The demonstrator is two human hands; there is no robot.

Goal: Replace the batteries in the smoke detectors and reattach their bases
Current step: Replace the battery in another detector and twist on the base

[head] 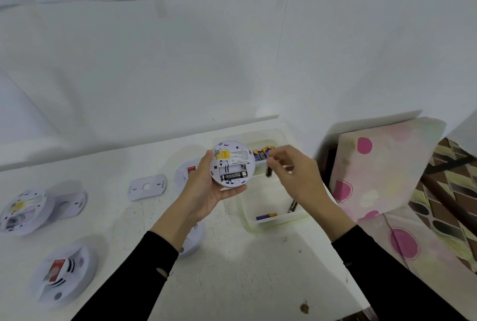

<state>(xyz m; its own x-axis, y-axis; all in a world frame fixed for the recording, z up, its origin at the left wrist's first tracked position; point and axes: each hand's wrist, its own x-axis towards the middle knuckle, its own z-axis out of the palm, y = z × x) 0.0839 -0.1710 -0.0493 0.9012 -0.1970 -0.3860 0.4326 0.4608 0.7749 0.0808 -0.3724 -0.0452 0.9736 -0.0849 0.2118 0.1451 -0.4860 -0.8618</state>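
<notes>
My left hand [206, 191] holds a round white smoke detector [232, 163] with its back towards me. Its battery compartment is uncovered, and one black battery [233, 175] lies in the lower slot. Just right of the detector, my right hand [296, 173] pinches a dark battery [268, 171] that hangs upright from the fingertips. Behind it, a clear tray compartment [277, 137] holds several blue and gold batteries [262, 153]. The nearer compartment [247, 215] holds a blue battery [265, 216] and a black one [293, 205].
On the white table [245, 269] lie a loose mounting base [147, 187], an open detector [22, 213] beside another base [73, 203], a face-up detector [64, 273] at front left, and two more detectors [187, 172] [193, 239] partly behind my left arm. A patterned cushion [382, 165] leans at right.
</notes>
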